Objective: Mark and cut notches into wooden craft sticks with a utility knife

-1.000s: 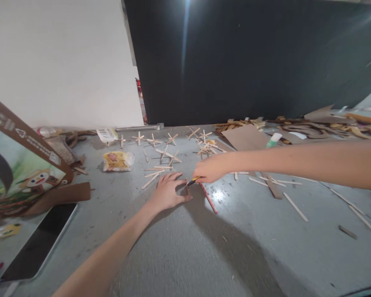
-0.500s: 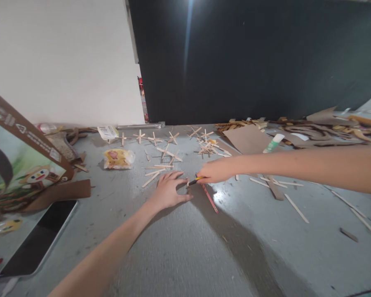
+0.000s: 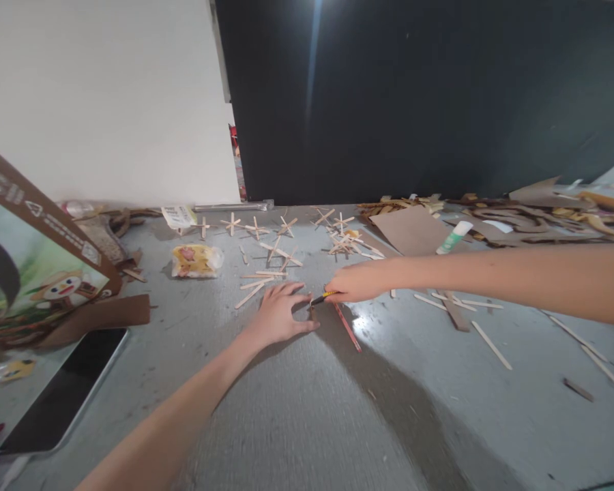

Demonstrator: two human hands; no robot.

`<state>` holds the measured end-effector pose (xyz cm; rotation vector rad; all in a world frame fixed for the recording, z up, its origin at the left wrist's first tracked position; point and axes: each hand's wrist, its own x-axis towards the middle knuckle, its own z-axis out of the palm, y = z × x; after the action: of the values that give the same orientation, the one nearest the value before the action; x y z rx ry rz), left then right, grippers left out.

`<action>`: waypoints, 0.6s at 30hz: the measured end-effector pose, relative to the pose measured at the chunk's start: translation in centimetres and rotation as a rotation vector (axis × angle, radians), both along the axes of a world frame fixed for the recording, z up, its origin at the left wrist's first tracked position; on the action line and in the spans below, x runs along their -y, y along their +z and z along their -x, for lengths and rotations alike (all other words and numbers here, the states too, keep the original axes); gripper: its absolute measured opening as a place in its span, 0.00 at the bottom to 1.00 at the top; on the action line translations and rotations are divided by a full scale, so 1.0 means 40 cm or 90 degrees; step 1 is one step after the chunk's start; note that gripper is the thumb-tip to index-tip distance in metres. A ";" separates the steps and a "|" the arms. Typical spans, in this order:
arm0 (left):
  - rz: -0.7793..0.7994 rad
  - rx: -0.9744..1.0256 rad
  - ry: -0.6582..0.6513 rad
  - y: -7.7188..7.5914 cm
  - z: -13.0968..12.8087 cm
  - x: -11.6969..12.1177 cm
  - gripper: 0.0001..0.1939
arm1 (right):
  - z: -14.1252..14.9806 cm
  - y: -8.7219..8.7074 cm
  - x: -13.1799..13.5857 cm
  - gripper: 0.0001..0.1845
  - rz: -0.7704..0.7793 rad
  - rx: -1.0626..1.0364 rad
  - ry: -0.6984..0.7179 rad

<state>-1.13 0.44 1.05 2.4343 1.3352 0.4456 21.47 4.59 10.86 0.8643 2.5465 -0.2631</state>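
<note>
My left hand [image 3: 281,314] rests on the grey surface, thumb and forefinger closed on the two ends of a small wooden stick piece [image 3: 312,314]. My right hand [image 3: 355,281] comes in from the right, its fingers wrapped round a yellow and black craft knife [image 3: 325,297]. The knife's dark tip touches or nearly touches the stick piece; I cannot tell which. Just below my right hand lies a red pencil [image 3: 348,330]. Crossed wooden sticks [image 3: 277,254] lie beyond my left hand, with several loose sticks beside them.
A phone [image 3: 66,392] and a printed cardboard box [image 3: 46,252] are at the left, near a yellow packet [image 3: 197,262]. Brown cardboard [image 3: 406,228] and a green-white glue stick [image 3: 454,237] lie back right. A black panel [image 3: 389,102] stands behind.
Both hands stay almost in place. The craft knife's tip has shifted very slightly at the stick piece, and the view has moved a little.
</note>
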 end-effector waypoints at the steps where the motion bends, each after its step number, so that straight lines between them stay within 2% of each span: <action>1: -0.001 -0.002 -0.001 0.002 0.000 0.000 0.31 | -0.001 -0.003 -0.002 0.21 0.000 -0.003 0.001; 12: -0.007 -0.019 0.003 0.000 -0.002 0.000 0.32 | -0.022 -0.026 -0.018 0.22 0.006 -0.029 0.018; 18: 0.001 -0.030 0.001 0.012 -0.003 0.004 0.33 | -0.016 -0.022 -0.014 0.21 0.004 -0.015 0.004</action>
<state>-1.00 0.27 1.52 2.4571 1.3562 0.3909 22.11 5.17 9.98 0.8566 2.5682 -0.2809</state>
